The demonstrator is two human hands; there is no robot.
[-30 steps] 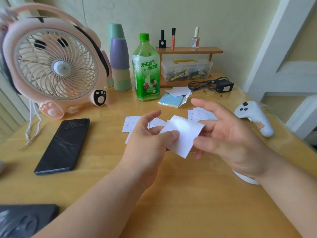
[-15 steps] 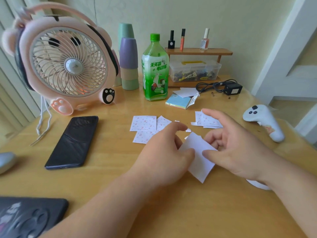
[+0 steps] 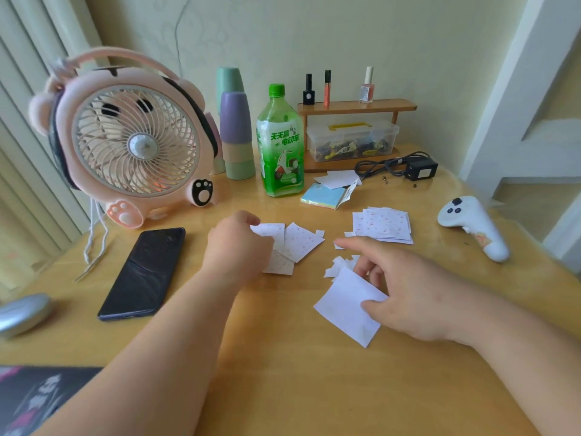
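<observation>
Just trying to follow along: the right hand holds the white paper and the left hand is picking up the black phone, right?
No. The head view shows the left hand on the patterned paper squares, not the phone, which lies apart beside it. The right hand does hold the white paper.

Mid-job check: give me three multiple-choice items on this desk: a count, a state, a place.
1. Count of small bottles on the shelf: A two; B three; C five.
2. The right hand: A pinches the white paper; B lies flat on the shelf; C makes an empty fist.
3. The phone lies: A on the shelf; B left of the left hand; C under the white paper.
B: three stand in a row. A: its thumb clamps the sheet. B: the left hand is to its right.
</observation>
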